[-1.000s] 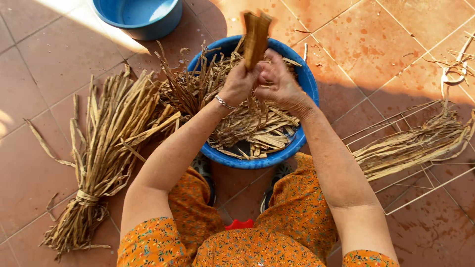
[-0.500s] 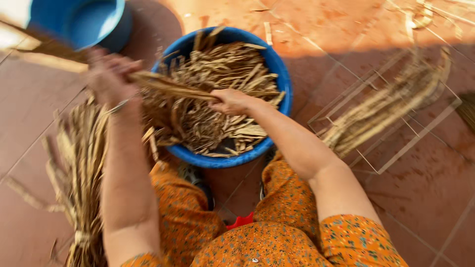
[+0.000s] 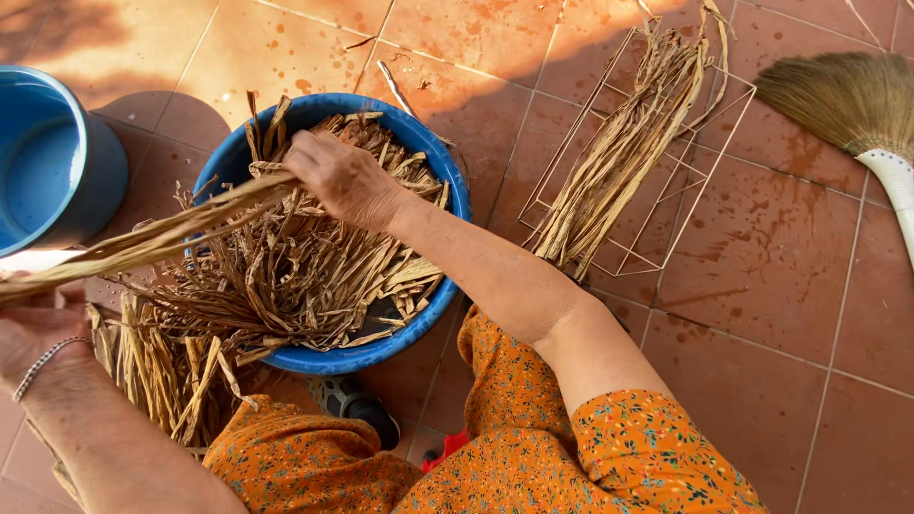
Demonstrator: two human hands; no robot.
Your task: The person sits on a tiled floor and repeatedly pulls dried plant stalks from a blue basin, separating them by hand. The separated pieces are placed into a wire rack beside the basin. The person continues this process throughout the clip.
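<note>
A blue basin (image 3: 455,195) on the tiled floor holds a heap of dry brown plant strips (image 3: 305,276). My right hand (image 3: 345,178) is over the basin, fingers closed on one end of a long bunch of strips (image 3: 152,240). That bunch runs left to my left hand (image 3: 36,324), which grips its other end at the frame's left edge; a bracelet sits on that wrist. A tied bundle of strips (image 3: 162,366) lies on the floor below my left arm.
A second blue tub (image 3: 57,167) stands at the upper left. A wire rack (image 3: 685,152) with more strips on it lies to the right of the basin. A straw broom (image 3: 847,100) lies at the far right. My orange patterned clothing fills the bottom.
The bunch was held upright over the basin in both hands. My left hand has since pulled it out to the left while my right hand stays over the basin. The view shifted right.
</note>
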